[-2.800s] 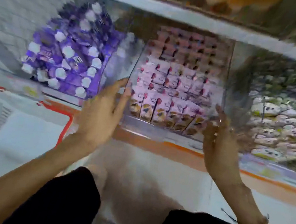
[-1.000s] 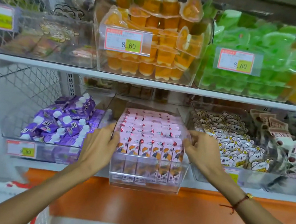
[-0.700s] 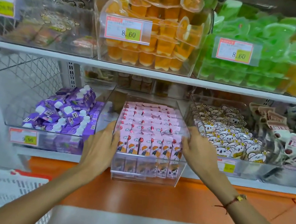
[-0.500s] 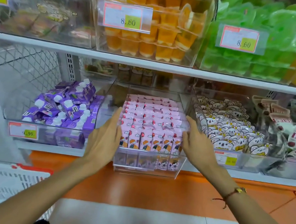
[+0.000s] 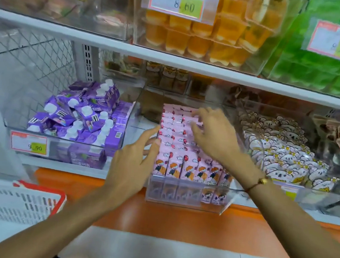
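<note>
Mid-way along the lower shelf (image 5: 62, 165): a clear bin (image 5: 176, 204), packed with pink cartons (image 5: 183, 167). Long axis from 6 to 12, front end toward 6 and jutting past the shelf edge. Cartons upright in tight rows, faces toward 6; cartoon figure with orange hair on each face, red dots and white clouds on the tops. A lower layer visible through the front wall.

Left hand (image 5: 134, 163) at 9 of the bin, forearm rising from 7, palm turned toward the bin's left side. Fingers (image 5: 153, 135) nearly straight and slightly apart, tips against that side about halfway back; nothing gripped.

Right hand (image 5: 215, 137) above the rear rows, forearm entering from 4, palm down, wrist crossing the bin's right rim. Fingers (image 5: 197, 131) spread and gently bent, tips toward 10 over the carton tops; blurred, so contact cannot be told. Nothing clasped. Thin bracelet (image 5: 262, 181) on that wrist.

At 9 of the bin: purple packs (image 5: 80, 115) in another clear bin, price tag (image 5: 29, 145) on its front. At 3: bear-face packs (image 5: 280, 152). On the shelf above, at 12: orange cups (image 5: 198, 39); at 2: green packs (image 5: 323, 73). At 8, down on the floor: a white basket (image 5: 3, 202) with a red rim.
</note>
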